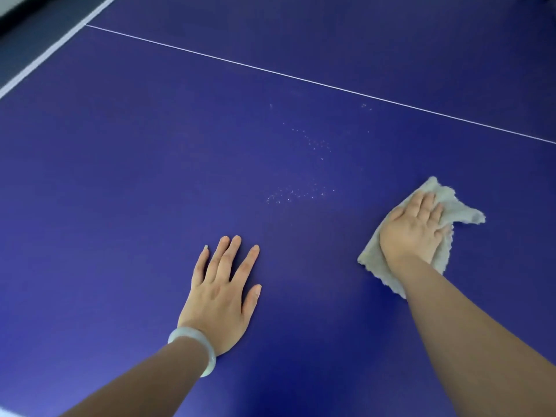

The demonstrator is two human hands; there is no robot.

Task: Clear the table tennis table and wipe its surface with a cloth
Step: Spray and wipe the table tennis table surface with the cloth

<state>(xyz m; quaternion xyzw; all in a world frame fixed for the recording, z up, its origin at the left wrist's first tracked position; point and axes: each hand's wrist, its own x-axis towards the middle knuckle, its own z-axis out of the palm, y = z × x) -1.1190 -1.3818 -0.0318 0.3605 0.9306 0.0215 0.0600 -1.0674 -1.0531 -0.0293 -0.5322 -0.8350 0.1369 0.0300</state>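
The right hand [412, 228] hides much of the crumpled cloth [461, 212] at lower right, its fingers [424, 203] flat and pressing it onto the blue worktop [135, 176], while the left hand [219, 296] rests spread and empty at lower centre.

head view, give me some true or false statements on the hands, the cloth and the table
1. The right hand presses flat on the cloth. True.
2. The left hand holds a second cloth. False: it rests bare and flat on the table.
3. Pale specks lie on the table ahead of the hands. True.
4. The bracelet sits on the right wrist. False: it is on the left wrist.
5. The cloth lies beyond the thin white line. False: it lies on the near side of it.
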